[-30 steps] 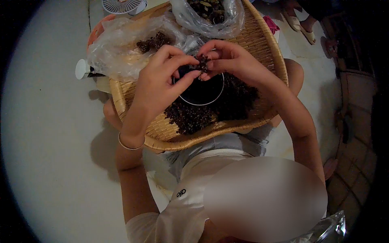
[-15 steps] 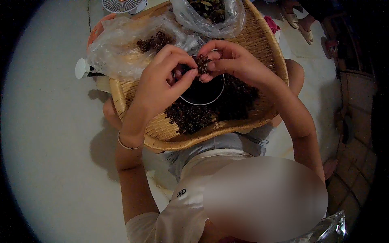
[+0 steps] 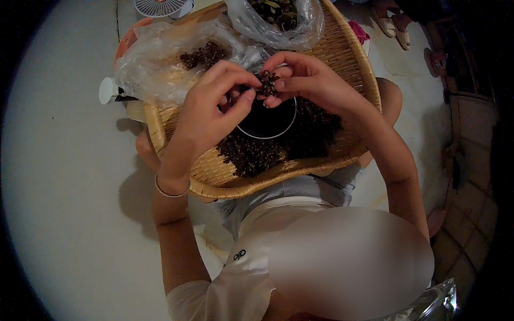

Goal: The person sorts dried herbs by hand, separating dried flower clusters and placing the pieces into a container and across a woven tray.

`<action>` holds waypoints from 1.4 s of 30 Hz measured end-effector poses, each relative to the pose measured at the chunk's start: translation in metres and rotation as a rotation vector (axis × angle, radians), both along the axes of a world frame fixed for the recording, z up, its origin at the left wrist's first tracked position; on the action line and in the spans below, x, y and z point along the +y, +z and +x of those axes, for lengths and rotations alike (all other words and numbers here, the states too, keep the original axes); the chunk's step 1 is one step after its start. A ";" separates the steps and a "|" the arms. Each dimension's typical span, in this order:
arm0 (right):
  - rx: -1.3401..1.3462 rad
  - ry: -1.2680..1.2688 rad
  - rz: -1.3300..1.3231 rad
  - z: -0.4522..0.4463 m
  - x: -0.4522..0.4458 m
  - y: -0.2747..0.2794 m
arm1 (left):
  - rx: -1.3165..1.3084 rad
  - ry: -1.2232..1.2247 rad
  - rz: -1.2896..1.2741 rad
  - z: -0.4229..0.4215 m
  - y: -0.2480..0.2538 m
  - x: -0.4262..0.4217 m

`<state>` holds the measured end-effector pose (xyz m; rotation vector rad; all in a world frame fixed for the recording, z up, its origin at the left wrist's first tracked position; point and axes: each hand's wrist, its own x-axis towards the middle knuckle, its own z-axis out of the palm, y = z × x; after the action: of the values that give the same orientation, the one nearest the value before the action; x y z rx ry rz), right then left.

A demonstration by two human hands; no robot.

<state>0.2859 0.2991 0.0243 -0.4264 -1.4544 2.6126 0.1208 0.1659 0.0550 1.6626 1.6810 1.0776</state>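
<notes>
My right hand (image 3: 305, 80) pinches a small dark brown, grainy cluster (image 3: 269, 83) between thumb and fingers, above a round, dark-inside container with a thin pale rim (image 3: 266, 138). Just left of the cluster is my left hand (image 3: 219, 99), its fingers curled and the index fingertip close against the cluster. Anything inside its curled fingers is too dark to make out. The container stands in a woven basket (image 3: 214, 191), partly hidden by both hands. Dark clusters (image 3: 251, 158) lie in a heap around its near and right sides.
A clear plastic bag (image 3: 155, 69) with dark clusters lies at the basket's upper left. Another bag (image 3: 310, 32) holds dark leafy pieces at the top. Beyond the rim are a fan (image 3: 159, 6), a white round lid (image 3: 108, 91) and another person's feet (image 3: 393, 29).
My left thumb has drawn back left and down from the cluster, and its fingertips have parted slightly. My right hand keeps its pinch almost in place. The other person's feet have shifted.
</notes>
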 end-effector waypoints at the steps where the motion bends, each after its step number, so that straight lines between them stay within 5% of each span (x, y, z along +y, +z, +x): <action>1: 0.008 0.001 0.006 0.000 0.000 -0.001 | -0.014 0.004 -0.037 0.000 0.001 0.000; 42: -0.039 0.020 0.056 0.001 0.000 -0.001 | 0.080 -0.022 0.032 0.005 0.004 0.000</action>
<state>0.2865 0.2989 0.0236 -0.4611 -1.5477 2.5861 0.1258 0.1656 0.0591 1.7620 1.6990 1.0458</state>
